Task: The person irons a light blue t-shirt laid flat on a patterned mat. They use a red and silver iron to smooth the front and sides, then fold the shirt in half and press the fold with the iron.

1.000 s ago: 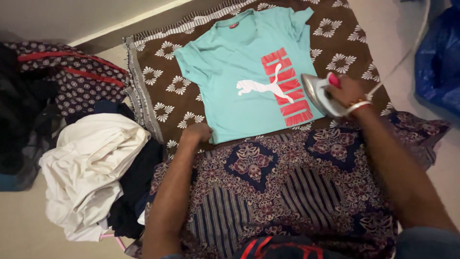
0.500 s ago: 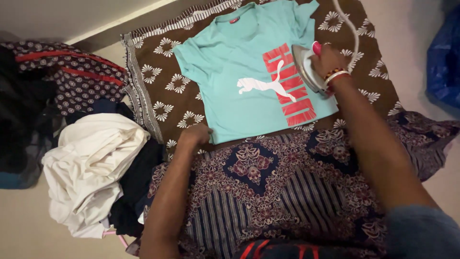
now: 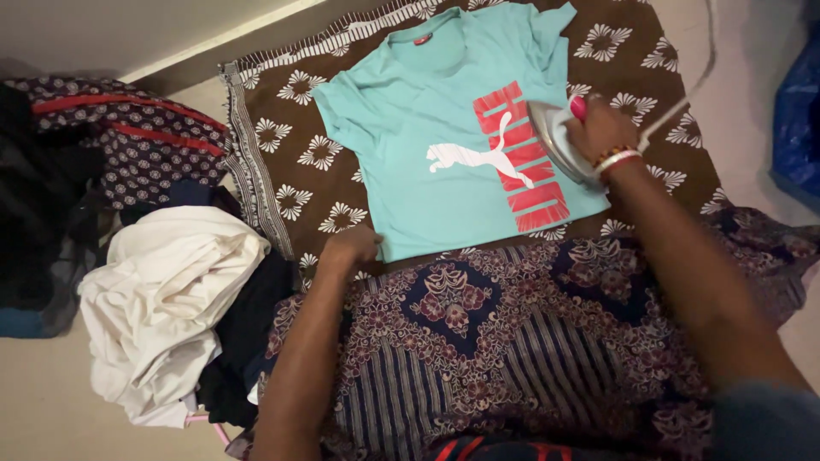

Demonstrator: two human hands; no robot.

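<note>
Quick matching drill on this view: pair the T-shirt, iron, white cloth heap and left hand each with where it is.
Things:
1. turquoise T-shirt
2. iron
3. white cloth heap
4. left hand

Places:
A. on the floor at far left
B. gripped by the right hand
C. spread flat on the brown flowered cloth
D. at the shirt's lower hem corner

Pairs: 1-C, 2-B, 3-A, 4-D

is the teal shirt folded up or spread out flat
Spread flat. The shirt lies front up on the brown cloth, collar and both sleeves showing, with the iron on it.
</note>
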